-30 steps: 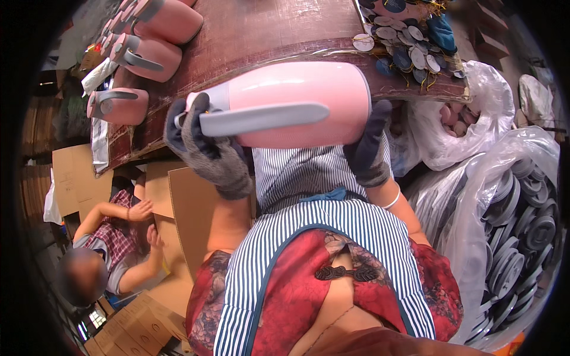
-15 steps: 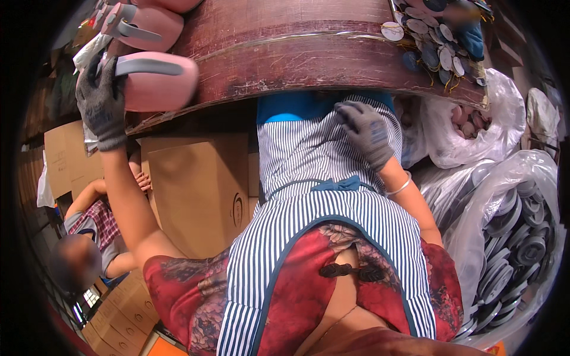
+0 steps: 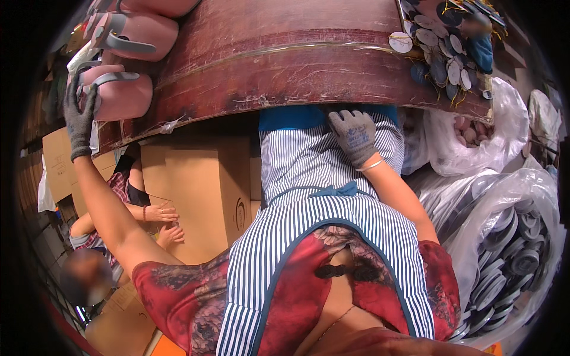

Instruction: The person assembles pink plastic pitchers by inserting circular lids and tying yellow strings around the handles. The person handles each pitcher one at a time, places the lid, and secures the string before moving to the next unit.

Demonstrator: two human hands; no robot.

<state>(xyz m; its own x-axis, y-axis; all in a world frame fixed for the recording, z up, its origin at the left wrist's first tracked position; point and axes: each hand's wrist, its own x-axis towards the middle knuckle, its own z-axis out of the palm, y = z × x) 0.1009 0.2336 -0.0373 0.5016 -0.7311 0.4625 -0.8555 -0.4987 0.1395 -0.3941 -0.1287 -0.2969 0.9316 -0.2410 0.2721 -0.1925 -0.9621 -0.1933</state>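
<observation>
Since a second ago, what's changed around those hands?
The pink jug moved left, onto the table beside other jugs. The right hand let go and lies over the apron; the left hand has opened beside the jug's handle. The tags stayed put.

grey round parts (image 3: 525,261) fill a bag (image 3: 462,249) beyond a cardboard box (image 3: 190,190).

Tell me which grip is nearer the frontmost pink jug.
Left: the left grip is beside the pink jug, at its top end; the right grip, far right, over the apron.
</observation>
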